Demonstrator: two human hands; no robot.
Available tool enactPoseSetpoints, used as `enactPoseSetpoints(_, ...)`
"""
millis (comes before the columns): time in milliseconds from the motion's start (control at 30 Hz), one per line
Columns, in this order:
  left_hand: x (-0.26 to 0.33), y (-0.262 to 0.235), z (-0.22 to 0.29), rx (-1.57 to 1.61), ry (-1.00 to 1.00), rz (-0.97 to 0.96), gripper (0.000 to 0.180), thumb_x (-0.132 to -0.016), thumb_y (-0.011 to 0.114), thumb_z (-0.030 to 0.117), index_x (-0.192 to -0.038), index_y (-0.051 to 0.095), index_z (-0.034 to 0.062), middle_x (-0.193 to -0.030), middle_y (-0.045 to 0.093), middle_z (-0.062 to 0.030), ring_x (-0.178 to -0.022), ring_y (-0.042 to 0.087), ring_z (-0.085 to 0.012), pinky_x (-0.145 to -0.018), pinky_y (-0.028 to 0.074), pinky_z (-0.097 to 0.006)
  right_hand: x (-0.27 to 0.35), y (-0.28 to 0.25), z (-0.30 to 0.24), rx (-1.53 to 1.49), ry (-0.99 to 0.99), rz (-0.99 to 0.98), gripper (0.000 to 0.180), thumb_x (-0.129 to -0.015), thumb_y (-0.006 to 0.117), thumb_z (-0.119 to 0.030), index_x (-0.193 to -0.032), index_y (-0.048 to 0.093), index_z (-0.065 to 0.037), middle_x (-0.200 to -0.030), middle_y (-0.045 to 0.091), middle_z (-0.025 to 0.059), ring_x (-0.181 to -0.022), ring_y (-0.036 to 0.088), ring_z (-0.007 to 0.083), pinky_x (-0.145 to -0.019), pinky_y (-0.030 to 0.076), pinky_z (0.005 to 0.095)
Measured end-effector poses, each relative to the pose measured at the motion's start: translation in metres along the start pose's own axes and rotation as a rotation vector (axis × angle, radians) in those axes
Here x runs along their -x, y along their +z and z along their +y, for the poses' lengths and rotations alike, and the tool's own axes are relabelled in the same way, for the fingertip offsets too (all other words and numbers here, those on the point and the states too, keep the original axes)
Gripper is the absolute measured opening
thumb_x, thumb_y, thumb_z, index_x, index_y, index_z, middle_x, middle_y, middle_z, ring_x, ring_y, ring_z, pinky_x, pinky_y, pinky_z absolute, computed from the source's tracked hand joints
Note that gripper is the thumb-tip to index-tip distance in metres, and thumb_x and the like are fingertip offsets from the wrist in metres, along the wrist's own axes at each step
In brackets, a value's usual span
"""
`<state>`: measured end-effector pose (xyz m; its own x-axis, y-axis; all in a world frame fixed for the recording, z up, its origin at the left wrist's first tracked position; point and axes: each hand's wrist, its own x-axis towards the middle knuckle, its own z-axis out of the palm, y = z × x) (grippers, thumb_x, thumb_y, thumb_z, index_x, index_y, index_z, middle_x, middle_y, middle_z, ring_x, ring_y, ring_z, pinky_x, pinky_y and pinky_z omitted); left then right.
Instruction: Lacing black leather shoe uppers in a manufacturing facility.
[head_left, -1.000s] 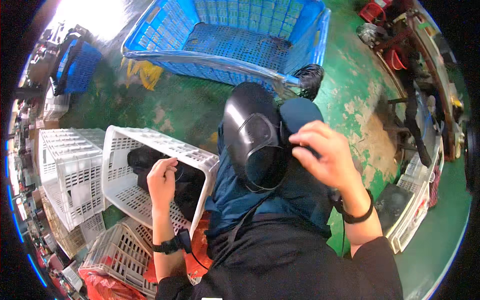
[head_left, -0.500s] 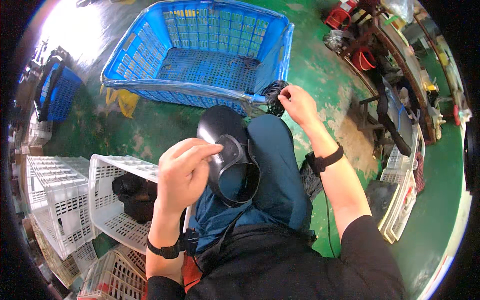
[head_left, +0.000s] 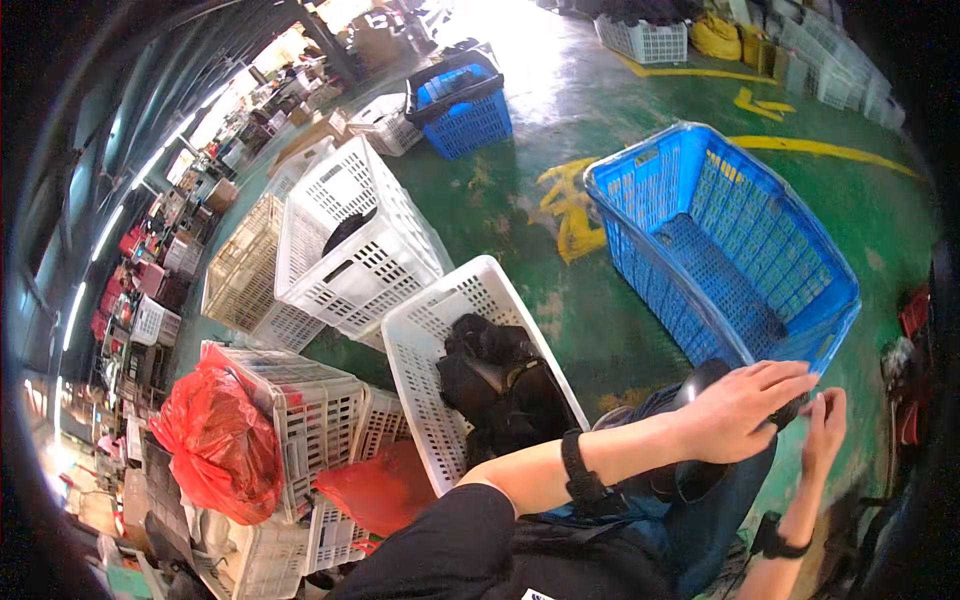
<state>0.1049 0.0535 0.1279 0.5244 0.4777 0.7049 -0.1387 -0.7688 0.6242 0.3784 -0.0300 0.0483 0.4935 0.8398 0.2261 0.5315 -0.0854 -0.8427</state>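
I see the left hand [head_left: 740,410] at the lower right of the frame, laid palm-down with fingers spread over a black rounded part [head_left: 700,385] that rests on the lap. The fingers press on its top rather than wrap it, so I call it a flat hold, not a clenched one. The right hand [head_left: 825,435] sits just beside it, further right, its fingertips at the part's far edge; I cannot tell whether they pinch anything there. Both wrists wear black bands.

Just left of the hands, in the lower centre, a white slatted crate [head_left: 430,330] holds more black parts [head_left: 500,385]. Above the hands, at the right of the frame, a blue crate [head_left: 640,230] stands on the green floor [head_left: 520,190]. More white crates [head_left: 350,240] are stacked at centre left, and a red bag [head_left: 215,450] bulges at the lower left.
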Motion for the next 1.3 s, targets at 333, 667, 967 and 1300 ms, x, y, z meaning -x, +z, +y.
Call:
enactPoseSetpoints(333, -0.006, -0.019, 0.001, 0.167, -0.109, -0.328, 0.019, -0.099, 0.066, 0.025, -0.099, 0.064, 0.0059, -0.086, 0.066, -0.0186, -0.083, 0.065, -0.0425, -0.072, 0.052, -0.052, 0.087, -0.180, -0.027, -0.019, 0.222, 0.426, 0.042, -0.109, 0.061, -0.027, -0.144, 0.059, -0.003, -0.112, 0.059, -0.0057, -0.077, 0.037, 0.0041, -0.066, 0.032, 0.0226)
enactPoseSetpoints(667, 0.029, -0.020, 0.030, -0.151, -0.087, -0.559, 0.023, -0.097, 0.065, 0.027, -0.083, 0.063, 0.0090, -0.074, 0.064, -0.0146, -0.078, 0.068, -0.0377, -0.069, 0.055, -0.049, 0.143, -0.161, 0.006, 0.602, 0.277, -0.036, 0.046, -0.109, 0.058, -0.030, -0.142, 0.058, 0.003, -0.129, 0.066, 0.0121, -0.115, 0.062, 0.0239, -0.100, 0.048, 0.0354)
enactPoseSetpoints(967, 0.023, 0.013, 0.051, -0.413, 0.020, -0.681, 0.018, -0.078, 0.079, 0.025, -0.069, 0.067, 0.0135, -0.071, 0.064, -0.0050, -0.070, 0.067, -0.0290, -0.069, 0.053, -0.046, 0.132, -0.015, -0.126, -0.043, -0.029, -0.381, 0.021, -0.103, 0.060, -0.022, -0.101, 0.065, -0.002, -0.090, 0.067, 0.0197, -0.089, 0.067, 0.0414, -0.077, 0.053, 0.0474)
enactPoseSetpoints(1300, 0.041, 0.011, -0.001, -0.580, -0.325, -0.754, 0.032, -0.083, 0.073, 0.018, -0.112, 0.069, 0.0061, -0.102, 0.068, -0.0111, -0.103, 0.063, -0.0333, -0.089, 0.047, -0.048, 0.103, 0.017, -0.070, -0.158, 0.142, -0.263, 0.020, -0.103, 0.064, -0.020, -0.102, 0.067, 0.000, -0.084, 0.068, 0.0148, -0.077, 0.066, 0.0263, -0.073, 0.052, 0.0384)
